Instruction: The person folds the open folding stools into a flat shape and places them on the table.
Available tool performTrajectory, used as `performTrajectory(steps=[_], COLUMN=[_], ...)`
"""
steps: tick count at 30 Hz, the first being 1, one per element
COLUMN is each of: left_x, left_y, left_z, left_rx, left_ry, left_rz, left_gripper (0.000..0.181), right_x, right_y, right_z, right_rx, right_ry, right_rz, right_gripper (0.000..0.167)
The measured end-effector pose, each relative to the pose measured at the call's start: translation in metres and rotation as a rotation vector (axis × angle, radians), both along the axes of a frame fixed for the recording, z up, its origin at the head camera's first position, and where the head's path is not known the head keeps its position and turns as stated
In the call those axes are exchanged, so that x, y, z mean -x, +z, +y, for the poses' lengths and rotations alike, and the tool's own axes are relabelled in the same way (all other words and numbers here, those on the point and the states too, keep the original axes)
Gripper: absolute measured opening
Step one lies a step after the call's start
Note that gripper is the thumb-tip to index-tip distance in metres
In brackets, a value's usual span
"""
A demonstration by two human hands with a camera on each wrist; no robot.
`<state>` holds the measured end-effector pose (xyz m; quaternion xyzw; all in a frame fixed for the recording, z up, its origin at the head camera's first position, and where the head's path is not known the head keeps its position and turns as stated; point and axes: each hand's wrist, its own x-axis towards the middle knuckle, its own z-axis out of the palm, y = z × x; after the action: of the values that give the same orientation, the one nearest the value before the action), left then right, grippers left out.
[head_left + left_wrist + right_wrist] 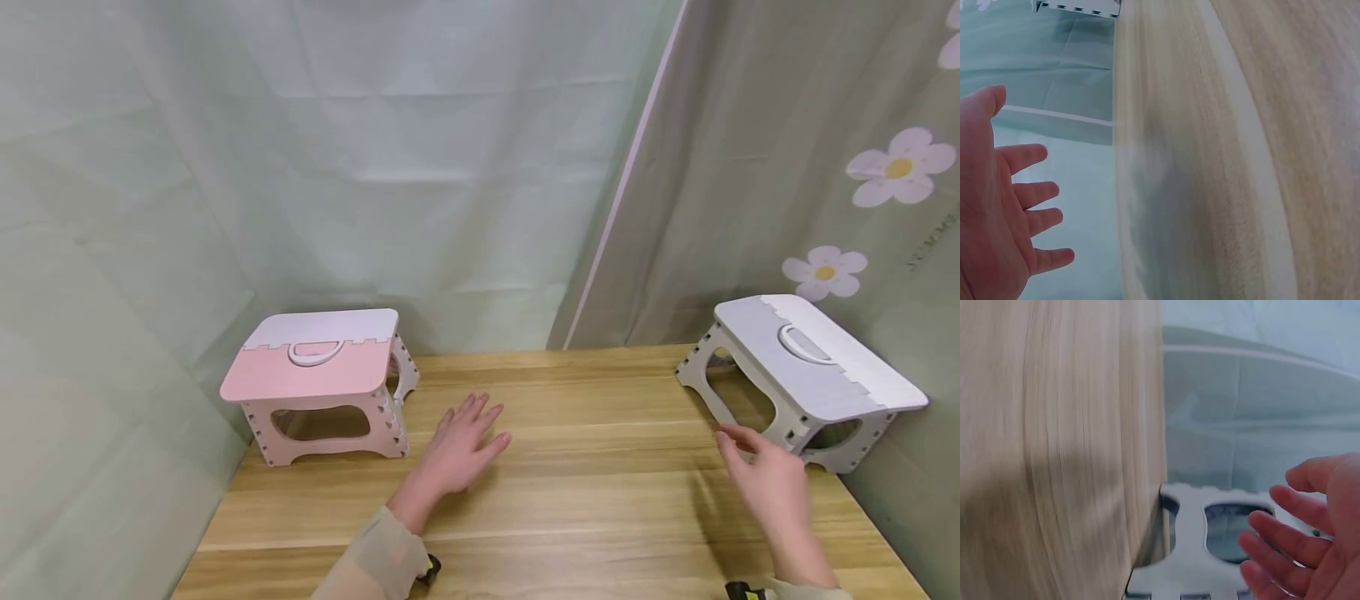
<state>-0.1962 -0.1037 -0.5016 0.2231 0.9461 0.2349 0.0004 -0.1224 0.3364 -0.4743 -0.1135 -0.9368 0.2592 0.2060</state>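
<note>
Right hand (768,483) just beside the gray-and-white folding stool (806,379)
Stool lies beyond and right of loosely bent, empty fingers — long axis slanting far-left to near-right on the wooden table (585,500); left hand (461,450), spread and empty, nearer the pink-and-white folding stool (300,379)

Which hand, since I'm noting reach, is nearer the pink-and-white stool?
Left. The left hand is over the table, apart from the pink-and-white stool, just to its right. The right hand is much farther, across the table by the grey-and-white stool.
</note>
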Motion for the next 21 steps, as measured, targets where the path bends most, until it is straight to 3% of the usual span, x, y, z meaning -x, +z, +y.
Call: performTrajectory(steps=[4,7,10,14,18,21], left_x=[-0.002,-0.003,-0.003,-0.005,-0.009,-0.014], left_y=[0.001,0.002,0.0,0.0,-0.001,-0.004], left_z=[0.0,0.0,0.001,0.004,0.006,0.007], left_rx=[-0.022,-0.024,-0.027,-0.039,-0.056,-0.064], left_ry=[-0.011,-0.023,-0.033,-0.037,-0.046,-0.052], left_rz=[-0.005,0.0,0.013,0.028,0.036,0.037], left_gripper=[0.06,0.057,0.058,0.058,0.057,0.057], right_x=[-0.006,-0.011,-0.014,-0.016,-0.017,-0.019], right_y=[0.0,-0.001,-0.002,-0.005,-0.008,-0.013], right_z=[0.005,0.005,0.006,0.009,0.013,0.013], right_rx=[0.194,0.421,0.578,0.699,0.807,0.846], right_ry=[-0.142,-0.248,-0.341,-0.441,-0.487,-0.478], right_rz=[0.098,0.227,0.355,0.436,0.396,0.323], right_gripper=[0.026,0.019,0.009,0.034,0.07,0.086])
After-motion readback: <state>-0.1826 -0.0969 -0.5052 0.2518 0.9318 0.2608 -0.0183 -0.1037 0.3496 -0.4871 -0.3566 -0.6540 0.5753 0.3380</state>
